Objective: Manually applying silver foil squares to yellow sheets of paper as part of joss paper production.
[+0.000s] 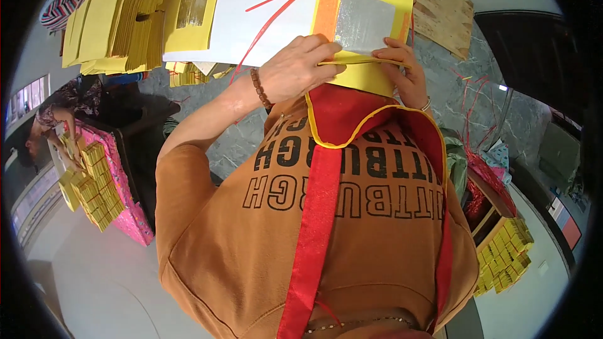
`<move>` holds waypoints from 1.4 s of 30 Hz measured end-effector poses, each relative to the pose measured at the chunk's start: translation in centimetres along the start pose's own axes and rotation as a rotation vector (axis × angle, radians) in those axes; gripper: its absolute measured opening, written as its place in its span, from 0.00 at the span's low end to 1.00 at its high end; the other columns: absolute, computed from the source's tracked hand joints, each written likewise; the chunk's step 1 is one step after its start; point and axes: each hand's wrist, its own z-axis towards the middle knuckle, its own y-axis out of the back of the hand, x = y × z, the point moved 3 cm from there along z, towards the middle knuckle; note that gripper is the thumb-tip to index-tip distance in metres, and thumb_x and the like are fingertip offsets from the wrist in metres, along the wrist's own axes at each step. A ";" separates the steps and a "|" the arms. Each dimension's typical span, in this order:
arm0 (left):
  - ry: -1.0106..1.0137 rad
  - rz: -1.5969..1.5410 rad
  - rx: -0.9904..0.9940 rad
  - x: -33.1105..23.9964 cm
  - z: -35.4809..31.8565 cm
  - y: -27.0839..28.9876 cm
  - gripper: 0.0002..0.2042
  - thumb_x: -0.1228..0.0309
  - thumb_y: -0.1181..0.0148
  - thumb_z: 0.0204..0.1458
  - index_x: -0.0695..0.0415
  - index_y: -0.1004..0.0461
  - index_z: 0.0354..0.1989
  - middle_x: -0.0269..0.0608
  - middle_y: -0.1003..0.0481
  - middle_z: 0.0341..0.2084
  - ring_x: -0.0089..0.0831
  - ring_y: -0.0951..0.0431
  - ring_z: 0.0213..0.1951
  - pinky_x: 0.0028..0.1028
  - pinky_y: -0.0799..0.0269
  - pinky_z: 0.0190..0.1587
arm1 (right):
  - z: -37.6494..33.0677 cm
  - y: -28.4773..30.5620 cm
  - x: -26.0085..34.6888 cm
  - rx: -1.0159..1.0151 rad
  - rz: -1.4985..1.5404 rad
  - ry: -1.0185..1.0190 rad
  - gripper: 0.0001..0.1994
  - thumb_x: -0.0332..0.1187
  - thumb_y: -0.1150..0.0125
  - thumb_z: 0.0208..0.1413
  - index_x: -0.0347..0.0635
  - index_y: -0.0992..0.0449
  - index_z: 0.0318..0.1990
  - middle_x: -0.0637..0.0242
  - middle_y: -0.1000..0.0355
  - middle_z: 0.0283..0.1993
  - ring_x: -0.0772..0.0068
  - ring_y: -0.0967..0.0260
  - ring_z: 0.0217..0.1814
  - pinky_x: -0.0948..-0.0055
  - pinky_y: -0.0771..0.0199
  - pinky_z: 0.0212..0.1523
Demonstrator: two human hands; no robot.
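A yellow sheet of paper [403, 0], with a silver square and orange strips on it, lies at the near edge of the white tabletop [270, 0]. My left hand [298, 69] grips its near left part, fingers closed around a raised, folded-looking edge. On the near right, my right hand [405, 74] pinches the same edge between thumb and fingers. Below that edge, yellow paper hangs over my red apron [352, 113]. Whether it is one sheet or several, I cannot tell. Red string [276, 17] runs out from the left side of the sheet.
Thick stacks of yellow paper [119, 25] stand on the table's left, beside a sheet with a gold square [193, 9]. A plywood board [443, 9] lies at the far right. Another person [63, 116] handles yellow bundles [97, 182] at left; more bundles [505, 254] are at right.
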 end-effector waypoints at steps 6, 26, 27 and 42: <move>-0.016 0.028 0.130 0.3 0.2 0.2 0.25 0.68 0.32 0.31 0.54 0.27 0.45 0.37 0.33 0.46 0.35 0.36 0.49 0.32 0.38 0.49 | -0.2 0.1 -0.7 -0.018 -0.029 0.009 0.10 0.26 0.43 0.48 0.44 0.23 0.40 0.69 0.27 0.44 0.63 0.40 0.59 0.67 0.42 0.57; -0.065 -0.067 0.127 1.3 0.6 0.8 0.21 0.69 0.33 0.34 0.54 0.27 0.42 0.39 0.31 0.43 0.36 0.33 0.47 0.33 0.35 0.47 | -0.3 0.3 -1.1 0.054 0.112 -0.047 0.12 0.27 0.45 0.50 0.43 0.24 0.43 0.67 0.30 0.50 0.65 0.44 0.61 0.68 0.42 0.58; -0.097 -0.083 0.080 1.6 0.6 0.8 0.16 0.69 0.36 0.39 0.55 0.27 0.39 0.40 0.31 0.43 0.37 0.31 0.44 0.33 0.33 0.45 | -0.2 0.4 -1.3 0.063 0.116 -0.030 0.12 0.28 0.44 0.50 0.43 0.25 0.44 0.67 0.30 0.50 0.65 0.44 0.61 0.68 0.43 0.58; 0.217 -0.273 -0.236 3.3 0.2 2.0 0.27 0.69 0.40 0.47 0.53 0.41 0.57 0.44 0.33 0.51 0.41 0.31 0.48 0.36 0.35 0.48 | -1.2 -0.1 -2.7 -0.100 0.562 -0.252 0.13 0.25 0.48 0.56 0.37 0.31 0.49 0.65 0.33 0.53 0.73 0.39 0.56 0.75 0.41 0.56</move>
